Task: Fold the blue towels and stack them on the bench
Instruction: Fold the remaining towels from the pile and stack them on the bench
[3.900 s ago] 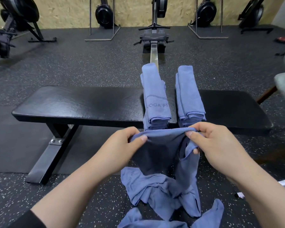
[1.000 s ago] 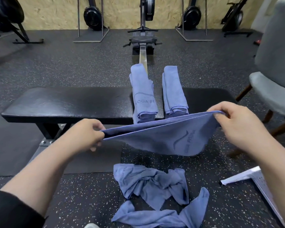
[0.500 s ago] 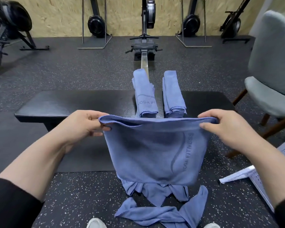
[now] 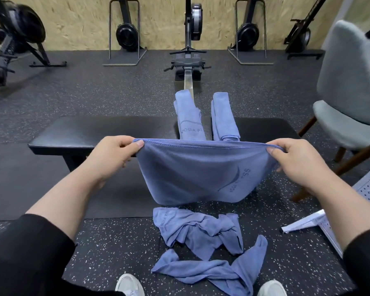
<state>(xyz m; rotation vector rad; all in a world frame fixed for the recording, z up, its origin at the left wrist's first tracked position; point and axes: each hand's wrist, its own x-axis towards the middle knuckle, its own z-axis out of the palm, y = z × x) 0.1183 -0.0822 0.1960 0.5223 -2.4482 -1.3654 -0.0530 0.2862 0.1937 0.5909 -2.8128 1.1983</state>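
Observation:
A blue towel (image 4: 192, 174) hangs doubled over in front of the black bench (image 4: 98, 133), stretched between my hands. My left hand (image 4: 113, 154) pinches its top left corner and my right hand (image 4: 295, 161) pinches its top right corner. Two folded blue towels lie across the bench behind it, one with lettering (image 4: 188, 118) on the left and one (image 4: 223, 116) on the right. Two crumpled blue towels lie on the floor below, one (image 4: 197, 229) nearer the bench and one (image 4: 214, 270) by my shoes.
A grey chair (image 4: 350, 99) with wooden legs stands to the right of the bench. A white perforated rack (image 4: 320, 225) lies on the floor at right. A rowing machine (image 4: 188, 63) stands behind the bench, with other gym machines along the far wall.
The towel, held out flat a second ago, has swung down to hang doubled from its top edge. My hands have spread slightly wider and stay level.

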